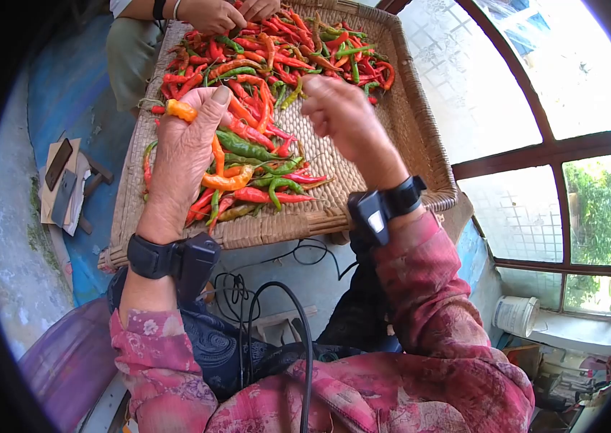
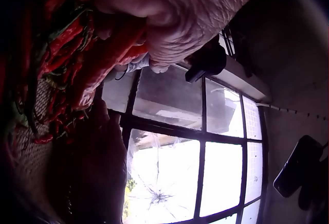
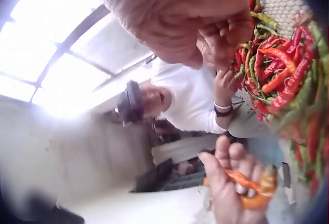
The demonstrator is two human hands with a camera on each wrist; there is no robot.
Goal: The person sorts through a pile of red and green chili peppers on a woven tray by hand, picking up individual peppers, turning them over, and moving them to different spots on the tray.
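Note:
My left hand (image 1: pixel 184 148) holds orange chili peppers over the near left part of a woven tray. One orange pepper end (image 1: pixel 181 110) sticks out beside the thumb, and in the right wrist view curved orange peppers (image 3: pixel 261 192) lie across the palm and fingers. My right hand (image 1: pixel 352 123), blurred, is raised over the tray's right side. Its fingers are loosely curled, with nothing visible between them. Beneath the hands lies a pile of red, orange and green chili peppers (image 1: pixel 248 148), with a larger heap (image 1: pixel 284 54) behind it.
The woven tray (image 1: pixel 399 123) has a raised rim. Across it, another person's hands (image 1: pixel 212 16) work at the heap. Two phones (image 1: pixel 64 191) lie on a small stool at left. Black cables (image 1: pixel 309 339) hang by my lap. Windows (image 1: pixel 515 144) line the right side.

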